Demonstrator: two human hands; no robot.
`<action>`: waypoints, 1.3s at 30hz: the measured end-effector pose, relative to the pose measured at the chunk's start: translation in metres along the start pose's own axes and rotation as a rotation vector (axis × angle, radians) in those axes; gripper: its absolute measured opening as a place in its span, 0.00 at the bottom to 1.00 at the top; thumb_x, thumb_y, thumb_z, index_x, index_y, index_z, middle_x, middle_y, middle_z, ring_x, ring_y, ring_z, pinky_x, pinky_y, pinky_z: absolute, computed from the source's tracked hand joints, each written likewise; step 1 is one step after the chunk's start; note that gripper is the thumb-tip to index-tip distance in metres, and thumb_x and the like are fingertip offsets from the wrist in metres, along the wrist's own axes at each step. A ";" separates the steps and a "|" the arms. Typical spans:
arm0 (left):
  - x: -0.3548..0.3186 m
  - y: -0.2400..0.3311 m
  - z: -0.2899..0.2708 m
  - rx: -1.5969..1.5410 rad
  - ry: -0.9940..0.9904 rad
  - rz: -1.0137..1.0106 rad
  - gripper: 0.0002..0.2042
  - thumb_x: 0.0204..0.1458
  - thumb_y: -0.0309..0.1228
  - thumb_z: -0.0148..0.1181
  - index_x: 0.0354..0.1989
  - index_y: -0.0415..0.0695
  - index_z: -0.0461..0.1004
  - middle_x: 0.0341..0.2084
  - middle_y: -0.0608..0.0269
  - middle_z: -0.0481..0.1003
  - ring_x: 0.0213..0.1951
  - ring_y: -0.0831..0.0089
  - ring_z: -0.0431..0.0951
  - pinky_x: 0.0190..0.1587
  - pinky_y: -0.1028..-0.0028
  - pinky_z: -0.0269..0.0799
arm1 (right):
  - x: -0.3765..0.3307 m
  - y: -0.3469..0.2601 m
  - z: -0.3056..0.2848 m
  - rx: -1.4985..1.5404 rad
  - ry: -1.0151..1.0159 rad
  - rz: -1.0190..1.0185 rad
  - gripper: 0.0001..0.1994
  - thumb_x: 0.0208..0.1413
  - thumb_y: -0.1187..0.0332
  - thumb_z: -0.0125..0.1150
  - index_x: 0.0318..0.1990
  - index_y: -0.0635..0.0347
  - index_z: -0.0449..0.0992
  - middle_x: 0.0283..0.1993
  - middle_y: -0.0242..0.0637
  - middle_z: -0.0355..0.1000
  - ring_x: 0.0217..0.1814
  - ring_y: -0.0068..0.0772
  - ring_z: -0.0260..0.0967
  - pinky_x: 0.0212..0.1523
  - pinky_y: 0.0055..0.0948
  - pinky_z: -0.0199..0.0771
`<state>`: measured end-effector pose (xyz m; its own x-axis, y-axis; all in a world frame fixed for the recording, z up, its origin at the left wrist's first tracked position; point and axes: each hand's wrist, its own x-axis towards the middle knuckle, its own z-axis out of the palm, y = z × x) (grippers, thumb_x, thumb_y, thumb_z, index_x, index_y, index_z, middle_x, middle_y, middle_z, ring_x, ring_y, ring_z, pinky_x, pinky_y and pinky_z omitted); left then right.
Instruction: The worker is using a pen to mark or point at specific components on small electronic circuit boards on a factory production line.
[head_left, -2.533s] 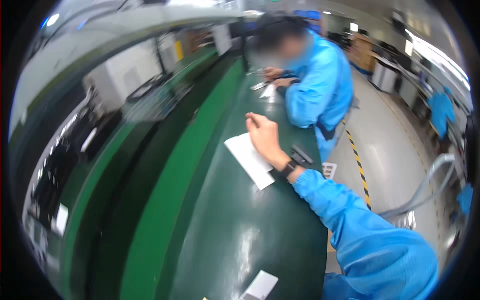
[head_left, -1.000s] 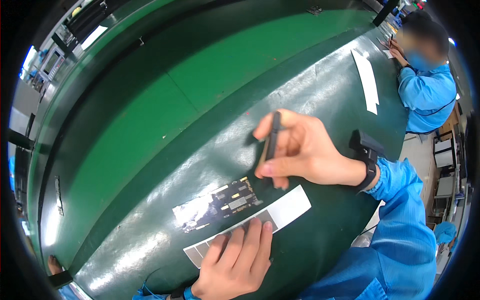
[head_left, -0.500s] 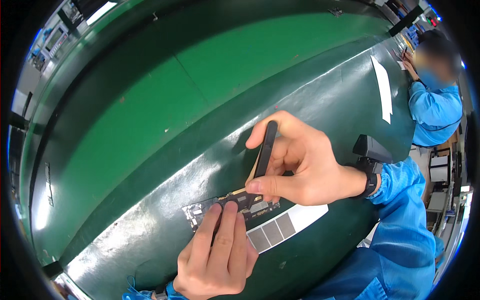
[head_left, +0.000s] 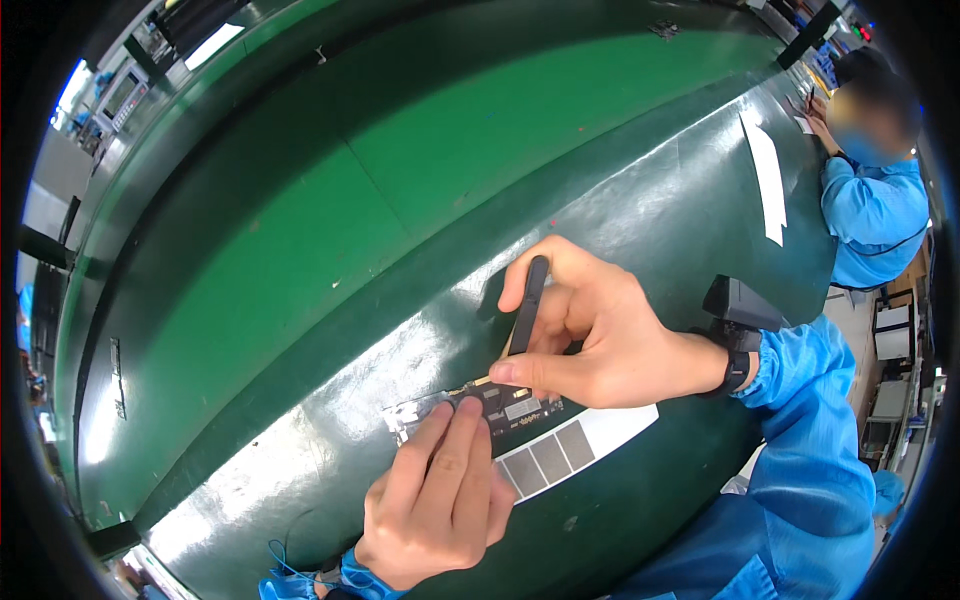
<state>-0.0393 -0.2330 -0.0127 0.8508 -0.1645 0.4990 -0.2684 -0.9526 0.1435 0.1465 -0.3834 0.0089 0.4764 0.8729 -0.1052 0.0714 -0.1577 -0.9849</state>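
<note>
Dark PCB on green bench, approx. 6 o'clock of view ctr., partly covered by fingers; clock positions below taken from PCB. L hand, 7 o'clock: fingertips laid on PCB's upper face; whether thumb pinches from below can't be made out. R hand, 2 o'clock: thumb & fingers clamped on slim black tool, lower end hidden. Hands apart, near each other. White label strip w/ grey squares, 4 o'clock, just beside PCB. Black wrist unit, 2 o'clock. Farther out: white paper, 1–2 o'clock; co-worker in blue, 2 o'clock; narrow dark strip, 9 o'clock.
</note>
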 end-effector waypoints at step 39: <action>-0.058 -0.057 -0.001 0.043 -0.074 -0.045 0.26 0.35 0.23 0.63 0.49 0.30 0.79 0.46 0.47 0.76 0.46 0.49 0.77 0.46 0.58 0.80 | -0.060 -0.062 -0.041 -0.032 -0.094 -1.041 0.17 0.73 0.58 0.50 0.49 0.64 0.76 0.45 0.37 0.75 0.44 0.30 0.73 0.42 0.26 0.75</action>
<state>-0.0732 -0.1687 -0.0490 0.8930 -0.1382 0.4283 -0.2109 -0.9692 0.1271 0.1489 -0.4447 0.0821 0.0965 0.6168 0.7812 0.4315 0.6813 -0.5913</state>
